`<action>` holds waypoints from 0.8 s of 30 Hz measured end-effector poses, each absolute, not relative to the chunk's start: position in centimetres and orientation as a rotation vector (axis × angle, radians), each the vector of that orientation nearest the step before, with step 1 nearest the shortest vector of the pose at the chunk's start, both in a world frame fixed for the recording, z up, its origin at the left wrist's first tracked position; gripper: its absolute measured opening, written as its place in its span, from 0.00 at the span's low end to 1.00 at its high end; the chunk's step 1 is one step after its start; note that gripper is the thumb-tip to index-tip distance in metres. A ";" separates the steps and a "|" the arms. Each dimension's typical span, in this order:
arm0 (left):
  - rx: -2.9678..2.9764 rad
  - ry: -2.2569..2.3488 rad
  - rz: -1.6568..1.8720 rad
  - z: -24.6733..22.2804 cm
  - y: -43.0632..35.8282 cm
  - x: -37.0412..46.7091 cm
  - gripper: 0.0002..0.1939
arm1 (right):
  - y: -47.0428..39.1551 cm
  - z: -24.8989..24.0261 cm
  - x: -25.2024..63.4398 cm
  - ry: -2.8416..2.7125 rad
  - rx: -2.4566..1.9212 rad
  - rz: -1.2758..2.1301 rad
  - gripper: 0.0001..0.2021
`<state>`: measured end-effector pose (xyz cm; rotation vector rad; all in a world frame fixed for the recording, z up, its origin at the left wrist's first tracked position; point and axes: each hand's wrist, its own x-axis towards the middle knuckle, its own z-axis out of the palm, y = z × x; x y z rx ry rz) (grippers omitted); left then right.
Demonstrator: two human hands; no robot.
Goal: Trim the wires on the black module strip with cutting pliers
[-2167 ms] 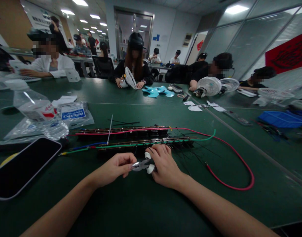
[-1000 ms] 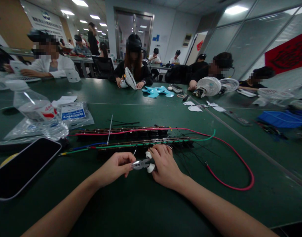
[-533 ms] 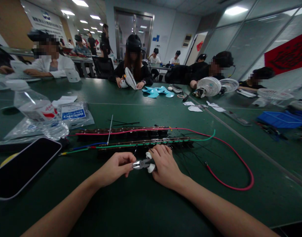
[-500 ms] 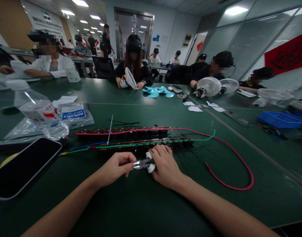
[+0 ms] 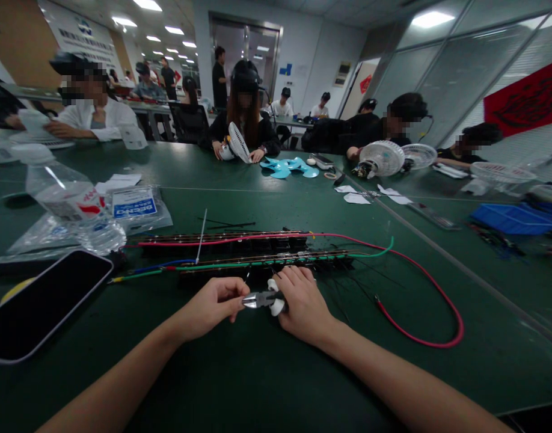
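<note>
My right hand (image 5: 303, 300) is closed around the handles of diagonal cutters (image 5: 257, 299), whose metal jaws point left. The handles look white and black. My left hand (image 5: 215, 307) is closed in a pinch at the jaw tips; what lies between its fingers is too small to make out. Just beyond both hands lies a black rail-like strip (image 5: 197, 280) with a green wire (image 5: 240, 264) along it. A second black strip (image 5: 276, 243) behind it carries a red cable (image 5: 459, 328) that loops to the right. A white cable tie (image 5: 201, 234) stands up from the front strip.
At left lie a phone (image 5: 46, 307), a plastic bottle (image 5: 68, 192) and a labelled plastic bag (image 5: 136, 207). Thin black strips (image 5: 231, 226) are scattered about the rails. Across the table, people handle white fans (image 5: 382, 159); blue fan blades (image 5: 289, 167) and a blue tray (image 5: 515, 218) lie there.
Both my hands and the cutters stay almost in the same place, with only a tiny shift. In the background, a standing person has moved right, towards the door.
</note>
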<state>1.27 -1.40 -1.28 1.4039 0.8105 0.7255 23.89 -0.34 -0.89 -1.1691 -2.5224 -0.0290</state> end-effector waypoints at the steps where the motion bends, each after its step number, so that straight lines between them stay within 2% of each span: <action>1: 1.402 0.809 0.726 -1.3 -1.4 1.3 0.08 | -0.3 -0.9 23.9 -2.520 -1.168 -0.034 0.13; 24: 1.405 0.795 0.736 -1.6 -1.2 1.2 0.06 | -0.6 -0.5 23.7 -2.548 -1.232 0.015 0.09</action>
